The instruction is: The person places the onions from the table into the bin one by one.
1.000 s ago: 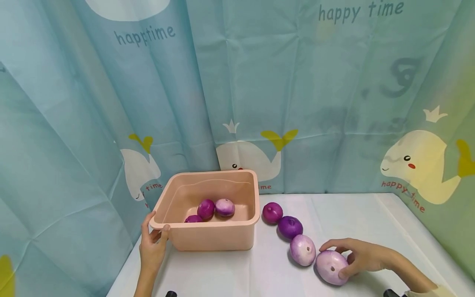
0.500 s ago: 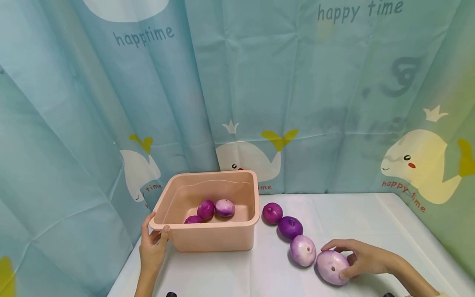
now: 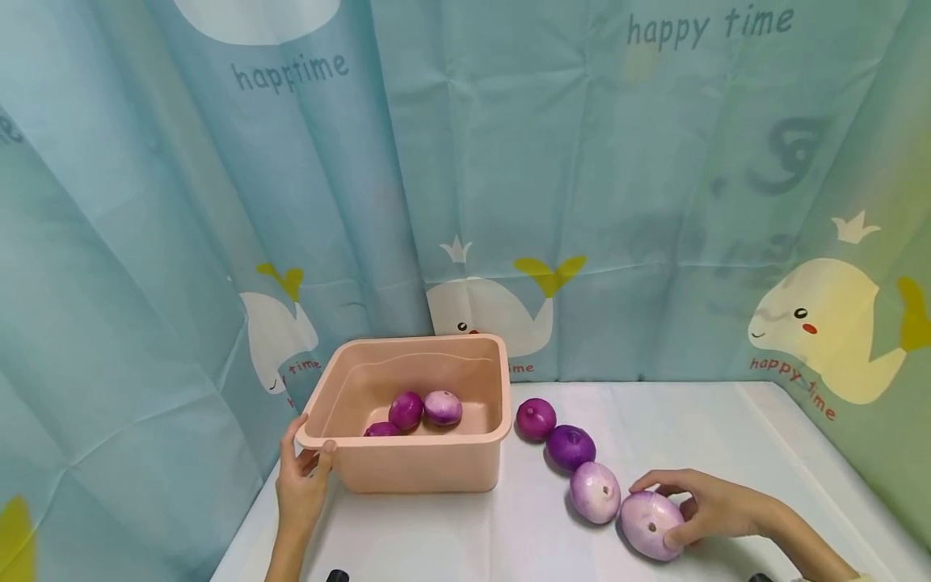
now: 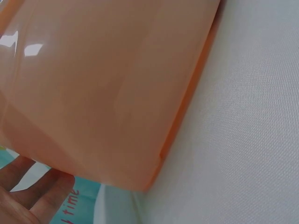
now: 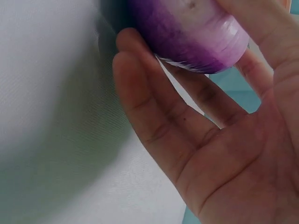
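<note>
Only your view has shifted slightly; your right hand pinches the nearest onion; your left hand clamps the bin rim.

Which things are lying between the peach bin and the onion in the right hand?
The head view shows three in a slanting row: a magenta onion near the peach bin, a dark purple onion, then a pale onion beside the held onion.

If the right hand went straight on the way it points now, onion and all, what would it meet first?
Most likely the pale onion just left of the held onion. The right hand points leftward there in the head view; whether the two onions already touch is unclear.
</note>
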Demonstrator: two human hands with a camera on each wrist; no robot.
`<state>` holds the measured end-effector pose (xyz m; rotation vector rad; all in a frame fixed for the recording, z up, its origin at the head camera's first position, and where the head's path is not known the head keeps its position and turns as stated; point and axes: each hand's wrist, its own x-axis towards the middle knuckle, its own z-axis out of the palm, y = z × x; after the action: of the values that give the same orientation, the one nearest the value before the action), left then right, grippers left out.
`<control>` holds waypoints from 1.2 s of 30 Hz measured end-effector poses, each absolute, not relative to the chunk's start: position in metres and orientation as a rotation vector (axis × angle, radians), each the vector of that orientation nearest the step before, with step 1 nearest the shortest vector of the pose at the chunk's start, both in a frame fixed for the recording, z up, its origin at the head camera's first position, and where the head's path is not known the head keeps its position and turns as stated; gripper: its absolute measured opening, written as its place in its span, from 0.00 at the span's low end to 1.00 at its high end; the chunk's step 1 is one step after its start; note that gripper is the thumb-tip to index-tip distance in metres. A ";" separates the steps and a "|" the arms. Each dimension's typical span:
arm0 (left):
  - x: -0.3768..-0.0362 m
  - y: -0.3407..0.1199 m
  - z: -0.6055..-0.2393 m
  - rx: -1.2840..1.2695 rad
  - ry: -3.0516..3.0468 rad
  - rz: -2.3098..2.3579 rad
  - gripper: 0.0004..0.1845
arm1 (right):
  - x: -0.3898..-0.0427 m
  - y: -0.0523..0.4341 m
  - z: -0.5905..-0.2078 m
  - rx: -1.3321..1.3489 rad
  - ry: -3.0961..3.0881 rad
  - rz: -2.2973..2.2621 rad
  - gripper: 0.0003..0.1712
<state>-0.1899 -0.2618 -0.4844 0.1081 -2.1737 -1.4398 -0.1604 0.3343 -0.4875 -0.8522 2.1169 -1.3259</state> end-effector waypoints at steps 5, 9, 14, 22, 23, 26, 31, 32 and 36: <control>-0.191 -0.260 -0.483 0.113 -2.178 -1.451 0.35 | -0.163 0.333 -0.476 -0.828 2.132 -1.278 0.31; -0.192 -0.260 -0.483 0.123 -2.186 -1.441 0.36 | -0.168 0.333 -0.459 -0.832 2.151 -1.247 0.32; -0.192 -0.261 -0.484 0.111 -2.178 -1.446 0.36 | -0.179 0.335 -0.435 -0.901 2.233 -1.216 0.33; -0.193 -0.262 -0.487 0.093 -2.162 -1.463 0.35 | -0.198 0.329 -0.400 -1.040 2.453 -1.163 0.31; -0.193 -0.262 -0.487 0.099 -2.167 -1.462 0.35 | -0.200 0.328 -0.395 -1.045 2.492 -1.155 0.31; -0.192 -0.261 -0.486 0.122 -2.177 -1.464 0.35 | -0.209 0.322 -0.384 -1.068 2.594 -1.145 0.32; -0.191 -0.262 -0.487 0.123 -2.172 -1.489 0.35 | -0.225 0.312 -0.370 -1.111 2.712 -1.197 0.33; -0.191 -0.262 -0.487 0.124 -2.173 -1.490 0.35 | -0.228 0.310 -0.368 -1.116 2.741 -1.204 0.33; -0.191 -0.262 -0.486 0.122 -2.177 -1.481 0.36 | -0.240 0.305 -0.359 -1.091 2.847 -1.217 0.34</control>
<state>-0.1912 -0.2623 -0.4856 0.1221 -2.1767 -1.4809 -0.2396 0.3047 -0.3591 -1.0906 2.8469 -1.2167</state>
